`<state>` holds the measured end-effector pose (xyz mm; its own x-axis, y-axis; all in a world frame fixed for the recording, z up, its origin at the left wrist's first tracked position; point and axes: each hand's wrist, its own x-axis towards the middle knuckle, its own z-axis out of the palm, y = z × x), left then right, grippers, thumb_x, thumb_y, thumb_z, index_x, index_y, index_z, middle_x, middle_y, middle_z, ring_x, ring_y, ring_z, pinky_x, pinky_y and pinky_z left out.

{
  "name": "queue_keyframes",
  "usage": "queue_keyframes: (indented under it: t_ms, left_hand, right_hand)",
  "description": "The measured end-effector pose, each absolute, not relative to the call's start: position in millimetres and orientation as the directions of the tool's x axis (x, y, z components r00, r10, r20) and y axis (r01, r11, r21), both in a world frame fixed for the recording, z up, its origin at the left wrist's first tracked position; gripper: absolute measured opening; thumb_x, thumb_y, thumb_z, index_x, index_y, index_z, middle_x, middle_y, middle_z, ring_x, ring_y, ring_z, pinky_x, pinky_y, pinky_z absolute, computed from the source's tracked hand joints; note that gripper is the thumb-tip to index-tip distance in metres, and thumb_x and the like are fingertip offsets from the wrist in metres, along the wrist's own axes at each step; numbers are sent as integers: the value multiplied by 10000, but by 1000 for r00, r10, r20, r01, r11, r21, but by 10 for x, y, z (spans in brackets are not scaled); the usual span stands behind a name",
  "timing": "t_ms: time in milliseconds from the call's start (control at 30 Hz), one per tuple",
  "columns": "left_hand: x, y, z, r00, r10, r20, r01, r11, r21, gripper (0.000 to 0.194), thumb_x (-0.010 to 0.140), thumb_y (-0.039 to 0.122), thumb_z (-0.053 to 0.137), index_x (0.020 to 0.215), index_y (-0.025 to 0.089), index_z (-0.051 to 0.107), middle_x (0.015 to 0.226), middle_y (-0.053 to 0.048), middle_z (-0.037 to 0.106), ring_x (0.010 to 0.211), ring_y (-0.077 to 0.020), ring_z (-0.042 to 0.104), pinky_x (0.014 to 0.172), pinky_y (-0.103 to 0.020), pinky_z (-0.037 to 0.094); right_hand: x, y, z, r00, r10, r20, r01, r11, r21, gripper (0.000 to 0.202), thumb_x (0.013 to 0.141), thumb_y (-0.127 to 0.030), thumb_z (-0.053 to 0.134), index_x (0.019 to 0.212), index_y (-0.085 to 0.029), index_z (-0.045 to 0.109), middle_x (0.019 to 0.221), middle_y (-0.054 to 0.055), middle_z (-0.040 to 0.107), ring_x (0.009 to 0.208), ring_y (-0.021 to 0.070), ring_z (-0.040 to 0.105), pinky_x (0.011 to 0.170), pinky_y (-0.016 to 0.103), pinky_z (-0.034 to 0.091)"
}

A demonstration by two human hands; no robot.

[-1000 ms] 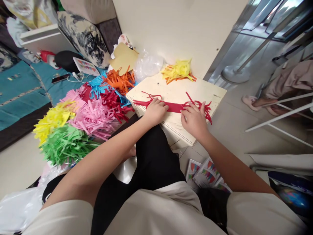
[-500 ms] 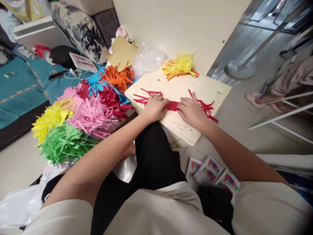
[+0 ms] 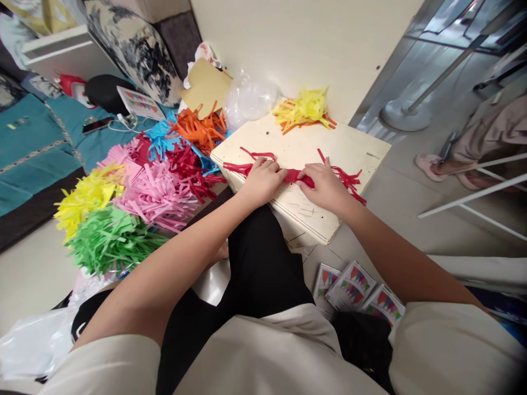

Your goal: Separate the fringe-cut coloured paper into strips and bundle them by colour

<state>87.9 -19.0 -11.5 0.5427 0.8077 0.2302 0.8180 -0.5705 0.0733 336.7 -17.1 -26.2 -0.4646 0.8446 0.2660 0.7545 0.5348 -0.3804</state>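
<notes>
A red tissue-paper tassel (image 3: 292,175) lies across the pale board (image 3: 346,144), its cut fringes spreading out at both ends and its uncut middle narrow between my hands. On its left part rests my left hand (image 3: 265,180), fingers curled down over the paper. My right hand (image 3: 323,185) grips the right part, thumb and fingers pinching the middle band, which looks bunched or rolled there. Exactly how the paper is folded under the fingers is hidden. Yellow and orange fringed paper (image 3: 307,107) sits at the board's far edge.
To the left are heaps of pink (image 3: 154,192), green (image 3: 115,238) and yellow fringed paper (image 3: 88,200), with orange (image 3: 200,131) behind. A clear plastic bag (image 3: 249,101) stands by the wall. Printed packets (image 3: 354,285) lie on the floor. Another person's foot (image 3: 432,166) shows at right.
The red middle band has gone from flat to narrower and bunched. My right fingers have curled in around it, and my left hand has shifted slightly right.
</notes>
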Motion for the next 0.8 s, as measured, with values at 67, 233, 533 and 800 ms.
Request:
queue_keyframes:
  t_ms: [67, 233, 533, 800]
  left_hand:
    - [880, -191, -112, 552, 801, 232, 817, -575, 44, 287, 1185, 233, 567, 1199, 191, 851, 1162, -191, 851, 1235, -386, 762, 1250, -608, 489]
    - [816, -230, -81, 570, 783, 250, 801, -597, 45, 251, 1171, 207, 589, 1117, 189, 833, 1097, -184, 849, 1173, -379, 748, 1196, -605, 496]
    - [724, -360, 1, 651, 738, 178, 724, -674, 147, 237, 1110, 227, 618, 1033, 204, 840, 1117, -182, 826, 1216, -405, 653, 1076, -599, 470]
    - [699, -327, 66, 599, 798, 68, 769, -597, 231, 266, 1136, 252, 579, 1075, 169, 824, 1155, -199, 836, 1231, -410, 704, 1080, -570, 516]
  right_hand:
    - [3351, -217, -255, -479, 829, 288, 760, 556, -337, 286, 1100, -370, 679, 1284, -235, 851, 1296, 165, 850, 1320, 433, 734, 1429, 792, 320]
    - [3347, -291, -311, -537, 769, 348, 754, 622, -211, 376, 1160, -244, 547, 1239, -291, 912, 1162, 133, 852, 1377, 428, 699, 1426, 829, 305]
    - [3525, -373, -287, -571, 743, 349, 649, 668, -362, 386, 1185, -369, 559, 1040, -264, 902, 1087, 132, 856, 1185, 372, 742, 1207, 618, 564]
    - [3530, -369, -221, -457, 854, 248, 764, 520, -383, 274, 1116, -347, 634, 906, -251, 782, 994, 139, 832, 1120, 378, 722, 1058, 546, 526]
